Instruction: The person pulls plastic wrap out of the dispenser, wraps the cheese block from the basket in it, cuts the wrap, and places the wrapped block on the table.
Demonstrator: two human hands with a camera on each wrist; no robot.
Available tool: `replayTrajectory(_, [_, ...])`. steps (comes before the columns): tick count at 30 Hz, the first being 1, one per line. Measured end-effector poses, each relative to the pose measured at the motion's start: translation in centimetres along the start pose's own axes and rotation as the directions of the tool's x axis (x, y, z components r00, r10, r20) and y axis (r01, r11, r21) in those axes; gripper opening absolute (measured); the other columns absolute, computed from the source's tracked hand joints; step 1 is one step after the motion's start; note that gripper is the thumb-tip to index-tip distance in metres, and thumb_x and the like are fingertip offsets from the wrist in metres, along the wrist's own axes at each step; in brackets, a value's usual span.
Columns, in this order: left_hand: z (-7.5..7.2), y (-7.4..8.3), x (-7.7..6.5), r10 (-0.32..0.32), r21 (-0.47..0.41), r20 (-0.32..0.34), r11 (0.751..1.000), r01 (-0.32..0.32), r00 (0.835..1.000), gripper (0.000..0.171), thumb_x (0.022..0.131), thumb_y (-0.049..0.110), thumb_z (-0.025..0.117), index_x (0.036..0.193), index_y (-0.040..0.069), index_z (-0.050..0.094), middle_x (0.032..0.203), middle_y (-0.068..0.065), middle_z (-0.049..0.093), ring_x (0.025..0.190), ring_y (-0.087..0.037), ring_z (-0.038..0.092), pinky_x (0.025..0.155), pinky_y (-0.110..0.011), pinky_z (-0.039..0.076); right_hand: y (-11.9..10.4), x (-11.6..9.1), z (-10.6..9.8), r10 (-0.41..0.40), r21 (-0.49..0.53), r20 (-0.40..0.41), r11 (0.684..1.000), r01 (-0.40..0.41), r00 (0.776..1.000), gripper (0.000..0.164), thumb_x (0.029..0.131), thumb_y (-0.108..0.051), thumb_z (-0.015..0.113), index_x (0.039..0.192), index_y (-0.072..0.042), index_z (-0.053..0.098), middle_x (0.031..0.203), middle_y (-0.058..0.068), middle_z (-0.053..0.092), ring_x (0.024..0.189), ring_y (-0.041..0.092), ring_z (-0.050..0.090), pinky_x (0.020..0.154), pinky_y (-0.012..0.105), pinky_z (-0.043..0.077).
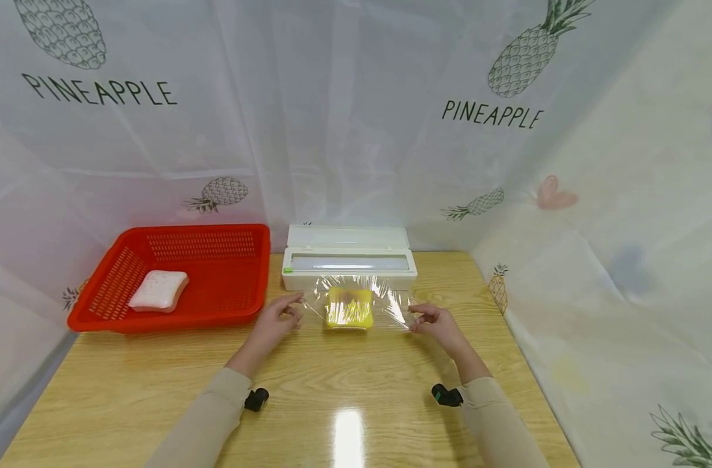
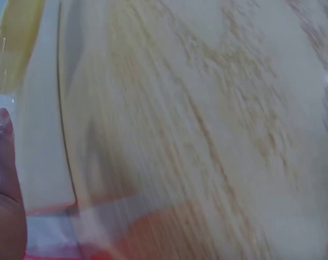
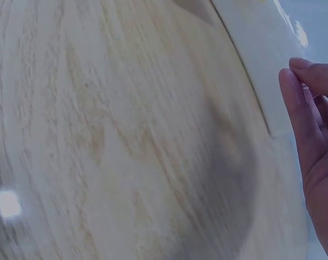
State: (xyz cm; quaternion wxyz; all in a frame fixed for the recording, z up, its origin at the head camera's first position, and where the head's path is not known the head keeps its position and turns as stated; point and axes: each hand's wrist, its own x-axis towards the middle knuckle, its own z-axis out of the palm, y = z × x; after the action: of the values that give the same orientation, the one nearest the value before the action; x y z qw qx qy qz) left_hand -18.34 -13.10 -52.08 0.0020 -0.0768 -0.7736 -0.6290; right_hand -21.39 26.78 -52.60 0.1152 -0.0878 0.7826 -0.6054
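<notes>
A sheet of clear cling film (image 1: 395,305) is stretched between the two hands, wrinkled and shiny. At its left edge my left hand (image 1: 276,322) pinches it between thumb and fingers. The right hand (image 1: 440,326) pinches the opposite edge, with thumb and forefinger tips together in the right wrist view. A yellow, squarish, soft-looking block (image 1: 350,318) with a brownish patch shows through the film's middle. Just behind stands a white cling film dispenser (image 1: 297,283), its lid (image 1: 350,237) raised. Only part of the left hand (image 2: 5,184) shows in the left wrist view.
A red plastic basket (image 1: 227,279) with slotted walls stands on the left of the wooden table (image 1: 309,390). In it lies a white, pillow-shaped block (image 1: 159,290). Pineapple-printed sheeting (image 1: 356,130) hangs behind the table and along its sides.
</notes>
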Motion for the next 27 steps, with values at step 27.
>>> replayTrajectory(27, [0.0, -4.3, 2.0, -0.171, 0.173, -0.123, 0.966, 0.190, 0.978, 0.048, 0.085, 0.003, 0.073, 0.130, 0.010, 0.060, 0.130, -0.019, 0.043, 0.111, -0.035, 0.051, 0.092, -0.044, 0.046, 2.9, 1.8, 1.8, 0.022, -0.067, -0.224, 0.997, -0.038, 0.974, 0.036, 0.084, 0.000, 0.074, 0.118, 0.005, 0.065, 0.129, 0.020, 0.054, 0.110, 0.034, 0.056, 0.092, 0.039, 0.049])
